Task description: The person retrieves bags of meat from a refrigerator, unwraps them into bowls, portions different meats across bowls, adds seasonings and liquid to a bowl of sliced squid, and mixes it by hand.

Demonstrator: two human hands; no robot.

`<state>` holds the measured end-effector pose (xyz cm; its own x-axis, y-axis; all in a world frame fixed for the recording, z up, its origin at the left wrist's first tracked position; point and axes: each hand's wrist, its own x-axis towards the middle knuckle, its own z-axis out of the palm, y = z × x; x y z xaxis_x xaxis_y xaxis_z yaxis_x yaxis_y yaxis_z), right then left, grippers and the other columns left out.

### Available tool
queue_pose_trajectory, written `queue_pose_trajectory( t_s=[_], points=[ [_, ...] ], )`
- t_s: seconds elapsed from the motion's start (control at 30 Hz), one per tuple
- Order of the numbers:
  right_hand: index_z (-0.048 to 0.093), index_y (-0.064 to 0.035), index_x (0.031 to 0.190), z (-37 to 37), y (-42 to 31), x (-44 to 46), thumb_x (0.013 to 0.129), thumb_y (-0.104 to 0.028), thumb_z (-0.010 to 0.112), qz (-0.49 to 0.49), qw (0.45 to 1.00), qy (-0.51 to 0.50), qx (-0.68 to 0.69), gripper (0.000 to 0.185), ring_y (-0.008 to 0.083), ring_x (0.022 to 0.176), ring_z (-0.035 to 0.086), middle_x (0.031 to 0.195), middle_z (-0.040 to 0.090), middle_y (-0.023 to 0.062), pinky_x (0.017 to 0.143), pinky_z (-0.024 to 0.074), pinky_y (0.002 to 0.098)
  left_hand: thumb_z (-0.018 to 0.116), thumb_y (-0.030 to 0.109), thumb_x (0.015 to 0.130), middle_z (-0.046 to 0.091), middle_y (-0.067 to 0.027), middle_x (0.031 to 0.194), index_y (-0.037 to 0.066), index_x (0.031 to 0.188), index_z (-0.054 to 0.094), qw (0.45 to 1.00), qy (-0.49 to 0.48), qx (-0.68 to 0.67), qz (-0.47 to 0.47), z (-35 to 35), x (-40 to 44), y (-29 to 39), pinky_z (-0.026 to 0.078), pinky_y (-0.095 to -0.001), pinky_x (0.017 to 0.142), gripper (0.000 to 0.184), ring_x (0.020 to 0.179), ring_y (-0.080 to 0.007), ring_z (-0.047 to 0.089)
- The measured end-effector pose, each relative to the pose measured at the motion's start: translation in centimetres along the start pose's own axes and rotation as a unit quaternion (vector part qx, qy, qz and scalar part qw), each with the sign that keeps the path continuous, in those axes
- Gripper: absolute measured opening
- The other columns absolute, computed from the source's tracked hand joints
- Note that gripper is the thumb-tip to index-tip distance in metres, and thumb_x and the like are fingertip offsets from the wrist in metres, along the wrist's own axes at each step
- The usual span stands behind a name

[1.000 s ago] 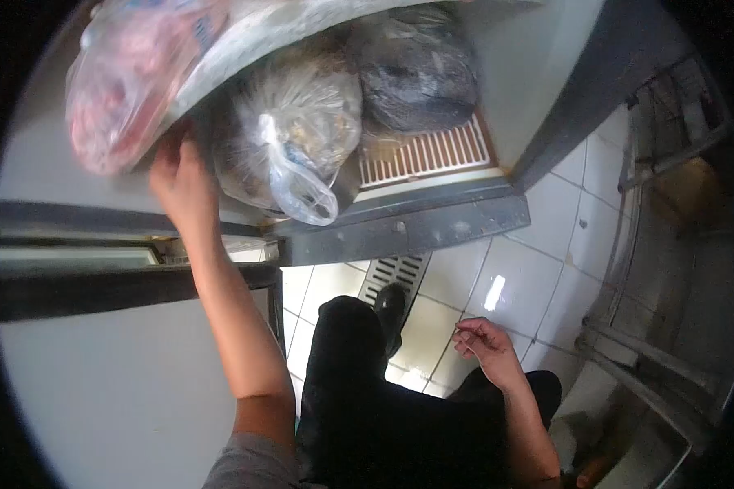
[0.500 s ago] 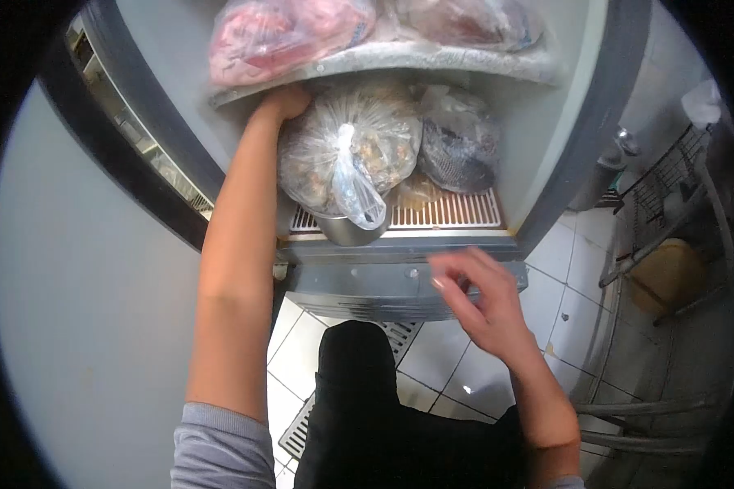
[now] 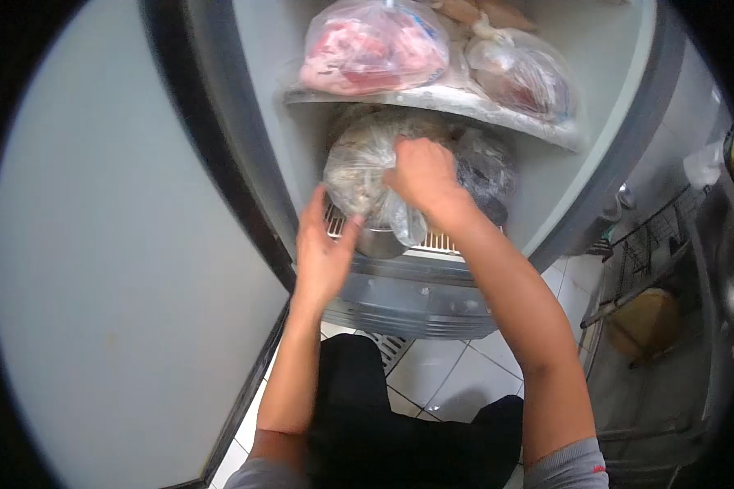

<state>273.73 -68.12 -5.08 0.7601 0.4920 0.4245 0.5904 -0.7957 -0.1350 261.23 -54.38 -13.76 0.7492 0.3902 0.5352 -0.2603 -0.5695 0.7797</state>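
A clear, knotted plastic bag [image 3: 355,175] with lumpy contents sits in a metal bowl [image 3: 381,242] on the lowest level of an upright fridge or freezer. My right hand [image 3: 428,175] is closed on the upper part of this bag, its fingers curled into the plastic. The bag's loose tail [image 3: 408,226] hangs over the bowl's front. At the bag's left side is my left hand [image 3: 326,253], with thumb and fingers apart near the bowl. Behind my right wrist, another bag with dark contents [image 3: 489,175] is partly hidden.
On the frosty shelf [image 3: 432,98] above lie a bag of pink meat [image 3: 375,53] and a second knotted bag [image 3: 522,73]. The open door [image 3: 122,244] stands at the left. A slatted white rack [image 3: 440,243] lines the bottom. Metal racking [image 3: 652,228] is at the right.
My left hand has come out from deep beside the bag to its front left. My right hand has risen from below the bowl and taken hold of the bag. The view has shifted.
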Motion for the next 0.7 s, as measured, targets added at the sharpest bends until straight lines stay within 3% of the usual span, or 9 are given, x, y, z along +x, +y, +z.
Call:
queue_pose_trajectory(
  t_s=[0.13, 0.33, 0.57, 0.67, 0.7],
  points=[
    [0.066, -0.0006, 0.090, -0.4, 0.5, 0.0, 0.074, -0.024, 0.066, 0.021, 0.999, 0.043, -0.027, 0.029, 0.0363, 0.084, 0.067, 0.088, 0.068, 0.0219, 0.076, 0.0535, 0.0444, 0.079, 0.020, 0.074, 0.035, -0.0284, 0.143, -0.006, 0.144, 0.019, 0.999, -0.016, -0.029, -0.033, 1.5, -3.5, -1.6, 0.033, -0.0491, 0.106, 0.096, 0.133, -0.0352, 0.036],
    [0.061, 0.0000, 0.091, -2.7, 4.0, -3.1, 0.075, -0.022, 0.066, 0.005, 0.975, 0.218, 0.040, 0.028, 0.0427, 0.076, 0.062, 0.081, 0.063, 0.0257, 0.069, 0.0493, 0.0482, 0.079, 0.022, 0.075, 0.042, -0.0304, 0.134, -0.010, 0.139, 0.028, 0.998, -0.040, -0.021, -0.032, 4.1, -4.8, -2.2, 0.041, -0.0421, 0.101, 0.087, 0.122, -0.0389, 0.048],
    [0.061, 0.0010, 0.092, -4.7, 5.1, -6.2, 0.077, -0.020, 0.065, 0.065, 0.981, 0.160, 0.090, 0.026, 0.0437, 0.072, 0.061, 0.073, 0.060, 0.0263, 0.066, 0.0474, 0.0473, 0.075, 0.029, 0.078, 0.045, -0.0333, 0.127, -0.011, 0.139, 0.024, 0.996, -0.073, 0.025, 0.034, 7.6, -5.5, -0.1, 0.041, -0.0448, 0.098, 0.089, 0.117, -0.0466, 0.046],
    [0.061, 0.0017, 0.092, -4.1, 6.8, -5.5, 0.077, -0.020, 0.066, 0.027, 0.983, 0.174, 0.059, 0.027, 0.0425, 0.071, 0.061, 0.074, 0.061, 0.0249, 0.065, 0.0473, 0.0465, 0.072, 0.027, 0.082, 0.054, -0.0297, 0.118, -0.009, 0.132, 0.040, 0.985, -0.159, 0.018, 0.066, 5.1, -3.8, -1.8, 0.043, -0.0427, 0.095, 0.070, 0.111, -0.0401, 0.054],
    [0.061, 0.0012, 0.094, -4.1, 7.3, -5.4, 0.077, -0.020, 0.066, 0.015, 0.987, 0.145, 0.064, 0.027, 0.0416, 0.071, 0.061, 0.073, 0.061, 0.0244, 0.066, 0.0474, 0.0461, 0.065, 0.019, 0.085, 0.060, -0.0269, 0.111, -0.009, 0.123, 0.051, 0.977, -0.206, -0.030, -0.035, 2.7, -1.7, -1.5, 0.046, -0.0411, 0.091, 0.048, 0.105, -0.0367, 0.059]
  ],
)
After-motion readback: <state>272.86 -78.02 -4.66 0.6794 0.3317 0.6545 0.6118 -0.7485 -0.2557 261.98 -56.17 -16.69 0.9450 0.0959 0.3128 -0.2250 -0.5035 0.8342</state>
